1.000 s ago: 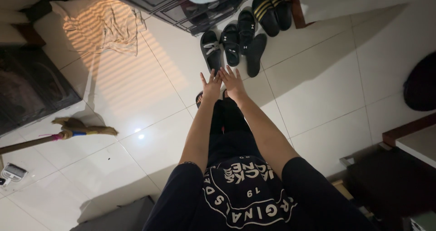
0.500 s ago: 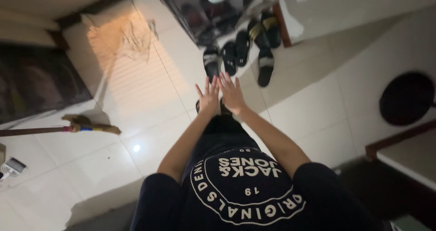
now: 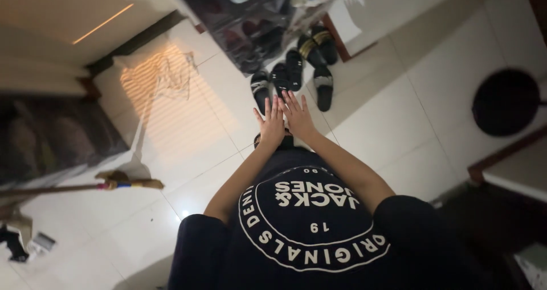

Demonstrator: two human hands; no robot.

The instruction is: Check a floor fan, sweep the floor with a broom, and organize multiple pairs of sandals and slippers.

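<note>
Since the earlier frames the view has tipped and swung: the slippers sit higher in the picture, the broom has slid lower left, and both hands have risen a little while keeping their pose. Left hand (image 3: 271, 126) and right hand (image 3: 298, 118) are held out side by side, palms down, thumbs touching or nearly so, fingers (image 3: 294, 100) spread flat and gripping nothing. Nearest things: a row of black rubber slide sandals with pale strap marks (image 3: 272, 83) on the white glossy tiled floor (image 3: 399, 113), lying just beyond the fingertips in the picture, though the hands hover well above the floor. Sandal long axes run roughly away from the person, in line with the outstretched arms; both hands about equally near, left slightly closer to the leftmost sandal. Further pair with yellow-striped straps (image 3: 317, 42) behind, against a dark glass-fronted shoe cabinet (image 3: 245, 22). Left: straw broom with wooden handle (image 3: 122, 183) lying flat, crumpled beige cloth (image 3: 171, 73) in striped sunlight. Right: dark round object (image 3: 504, 102), kind unclear. Nothing stands between hands and sandals.
</note>
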